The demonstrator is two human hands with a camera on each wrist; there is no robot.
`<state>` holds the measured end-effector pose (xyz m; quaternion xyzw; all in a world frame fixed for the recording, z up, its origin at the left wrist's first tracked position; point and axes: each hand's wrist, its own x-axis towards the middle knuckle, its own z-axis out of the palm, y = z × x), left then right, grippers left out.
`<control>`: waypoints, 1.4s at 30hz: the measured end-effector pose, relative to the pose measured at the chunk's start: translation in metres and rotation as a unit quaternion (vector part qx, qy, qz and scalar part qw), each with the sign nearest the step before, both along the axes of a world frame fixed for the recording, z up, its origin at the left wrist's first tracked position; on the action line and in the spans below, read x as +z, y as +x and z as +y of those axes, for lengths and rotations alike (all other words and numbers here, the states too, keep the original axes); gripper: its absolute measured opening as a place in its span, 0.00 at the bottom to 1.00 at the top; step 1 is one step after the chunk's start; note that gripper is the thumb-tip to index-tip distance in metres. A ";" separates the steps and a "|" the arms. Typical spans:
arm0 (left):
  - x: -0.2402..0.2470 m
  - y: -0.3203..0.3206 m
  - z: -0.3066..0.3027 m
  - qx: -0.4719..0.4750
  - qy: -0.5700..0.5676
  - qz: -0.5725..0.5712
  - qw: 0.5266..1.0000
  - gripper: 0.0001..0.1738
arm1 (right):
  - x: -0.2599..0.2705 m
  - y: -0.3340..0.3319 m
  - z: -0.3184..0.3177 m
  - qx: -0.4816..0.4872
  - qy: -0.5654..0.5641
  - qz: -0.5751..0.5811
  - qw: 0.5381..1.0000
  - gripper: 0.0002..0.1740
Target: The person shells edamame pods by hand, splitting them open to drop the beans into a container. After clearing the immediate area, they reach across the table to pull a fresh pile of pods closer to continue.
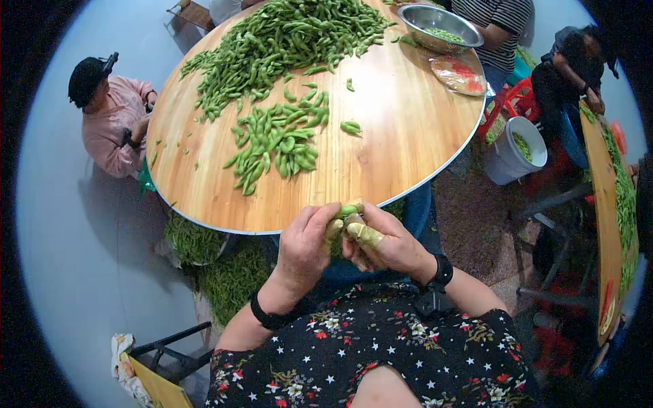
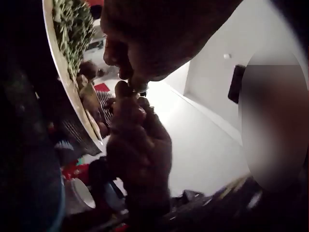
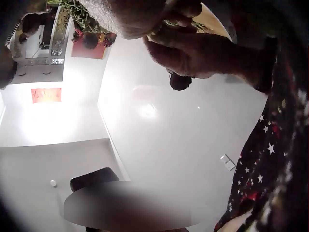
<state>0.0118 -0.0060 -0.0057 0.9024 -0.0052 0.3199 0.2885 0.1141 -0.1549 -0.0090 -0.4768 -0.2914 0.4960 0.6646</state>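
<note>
Head view: where is the green pod (image 1: pixel 349 210) held?

At the near edge of the worktop (image 1: pixel 391 149); one end is pinched by the left hand (image 1: pixel 304 243), the other by the right hand (image 1: pixel 386 243).

Why by both?

Presumably so that it is steadied from two sides. The thumbs are wrapped in yellowish covers (image 1: pixel 365 233), perhaps so that the skin is spared.

And the loose pods (image 1: pixel 279 139)?

They are spread beyond the left hand, nearer than the large heap (image 1: pixel 286 47), perhaps so that a small batch is kept within reach.

The steel bowl (image 1: pixel 416 19)?

It is set at the worktop's far right, with green beans (image 1: pixel 445 34) inside; in the dark wrist views, the pod cannot be made out
</note>
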 end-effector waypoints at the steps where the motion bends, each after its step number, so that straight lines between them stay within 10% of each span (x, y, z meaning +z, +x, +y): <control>1: -0.001 -0.005 -0.001 0.003 0.000 -0.002 1.000 0.10 | 0.002 -0.003 0.001 0.006 0.001 -0.021 1.000 0.13; 6: 0.002 -0.021 -0.007 0.031 -0.283 0.118 0.951 0.15 | 0.009 -0.014 0.002 0.004 -0.014 -0.054 0.998 0.14; 13: -0.002 -0.022 -0.005 -0.004 -0.174 0.055 0.983 0.16 | 0.006 -0.018 0.001 -0.020 -0.024 -0.014 0.999 0.14; 16: 0.000 -0.024 -0.005 -0.009 -0.339 0.166 0.926 0.17 | 0.006 -0.020 0.001 -0.026 -0.022 0.007 0.999 0.14; 21: -0.003 -0.026 -0.016 -0.053 -0.169 0.002 0.984 0.16 | 0.006 -0.014 -0.006 0.028 -0.010 0.134 0.990 0.12; 23: -0.004 -0.029 -0.011 -0.034 -0.322 0.116 0.939 0.16 | -0.001 -0.010 -0.004 0.043 -0.022 0.190 0.981 0.12; 25: -0.028 -0.025 0.001 -0.206 -0.800 0.144 0.545 0.17 | -0.016 -0.005 -0.003 0.059 -0.028 0.293 0.954 0.11; 27: -0.027 -0.024 -0.002 -0.153 -0.769 0.173 0.597 0.16 | -0.021 -0.004 -0.004 0.068 -0.025 0.293 0.953 0.11; 28: -0.026 -0.023 -0.005 -0.099 -0.528 0.145 0.831 0.16 | -0.022 -0.002 -0.004 0.061 -0.045 0.265 0.961 0.11; 29: -0.023 -0.021 -0.008 -0.033 -0.225 0.100 0.969 0.16 | -0.021 -0.001 -0.004 0.053 -0.064 0.235 0.968 0.10; 30: -0.013 -0.018 -0.008 -0.041 -0.060 0.034 0.997 0.19 | -0.019 0.000 -0.005 0.053 -0.064 0.235 0.969 0.10; 35: -0.017 -0.017 -0.013 0.009 0.053 0.027 0.998 0.16 | -0.003 -0.007 -0.003 -0.006 -0.109 0.174 0.979 0.10; 38: -0.015 -0.012 -0.018 0.048 -0.341 0.127 0.930 0.07 | -0.008 -0.010 0.002 -0.029 -0.089 0.068 0.993 0.11; 42: -0.026 -0.005 -0.012 0.026 -0.364 0.118 0.924 0.08 | -0.014 -0.006 0.005 -0.044 -0.085 -0.001 0.995 0.10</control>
